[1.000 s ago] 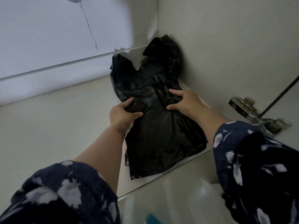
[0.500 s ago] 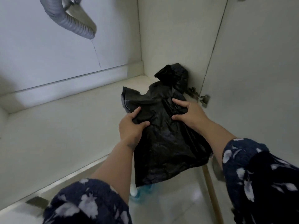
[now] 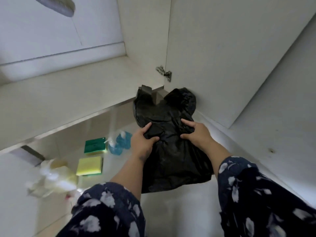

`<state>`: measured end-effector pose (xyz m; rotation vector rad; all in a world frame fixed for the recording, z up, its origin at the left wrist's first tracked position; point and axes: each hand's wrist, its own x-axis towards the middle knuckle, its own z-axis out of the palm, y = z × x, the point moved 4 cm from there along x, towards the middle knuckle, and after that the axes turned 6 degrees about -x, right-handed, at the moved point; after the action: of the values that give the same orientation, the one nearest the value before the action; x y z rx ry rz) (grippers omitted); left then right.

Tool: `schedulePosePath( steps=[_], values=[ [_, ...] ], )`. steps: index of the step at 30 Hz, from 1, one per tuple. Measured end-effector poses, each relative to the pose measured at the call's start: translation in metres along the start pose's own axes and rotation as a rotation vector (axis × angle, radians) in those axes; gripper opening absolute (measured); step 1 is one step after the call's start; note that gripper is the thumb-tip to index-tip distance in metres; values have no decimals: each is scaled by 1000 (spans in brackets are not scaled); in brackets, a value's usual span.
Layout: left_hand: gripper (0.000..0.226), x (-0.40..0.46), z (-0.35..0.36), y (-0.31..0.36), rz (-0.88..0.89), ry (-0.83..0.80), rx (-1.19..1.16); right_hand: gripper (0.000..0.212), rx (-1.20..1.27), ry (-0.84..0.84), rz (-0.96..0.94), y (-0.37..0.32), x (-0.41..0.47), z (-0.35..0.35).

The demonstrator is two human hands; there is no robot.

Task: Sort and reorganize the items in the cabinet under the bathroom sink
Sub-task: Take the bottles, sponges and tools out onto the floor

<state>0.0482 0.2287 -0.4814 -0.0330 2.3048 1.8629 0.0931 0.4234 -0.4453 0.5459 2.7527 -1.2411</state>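
Black plastic bag (image 3: 172, 151) is up off the cabinet floor, held in both hands out in front of the open cabinet, its lower part hanging below the grip. Left hand (image 3: 142, 142) pinches a fold at its left edge, thumb on top; right hand (image 3: 196, 134) grips the right side, fingers curled into the plastic. Beyond the grip, the hinge (image 3: 163, 72) on the open door (image 3: 222, 57). Left of the left hand, on the tiles, a blue bottle (image 3: 119, 143), a green sponge (image 3: 94, 145), a yellow sponge (image 3: 89, 165), and a blurred pale bottle (image 3: 54, 178).
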Motion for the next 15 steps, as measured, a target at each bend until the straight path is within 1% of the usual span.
schedulePosePath(
  steps=[3,7,12,15],
  values=[
    [69,-28,26,-19,-12,1,28,66,-28,-13,25,31,-19,-6],
    [70,-43,70,-57,-40,-69,61,67,-36,5,134,84,-34,2],
    [68,-48,102,-122,-80,-156,161,66,16,64,261,162,-57,41],
    [67,-57,112,-163,-120,-186,235,67,15,54,295,203,-67,71]
  ],
)
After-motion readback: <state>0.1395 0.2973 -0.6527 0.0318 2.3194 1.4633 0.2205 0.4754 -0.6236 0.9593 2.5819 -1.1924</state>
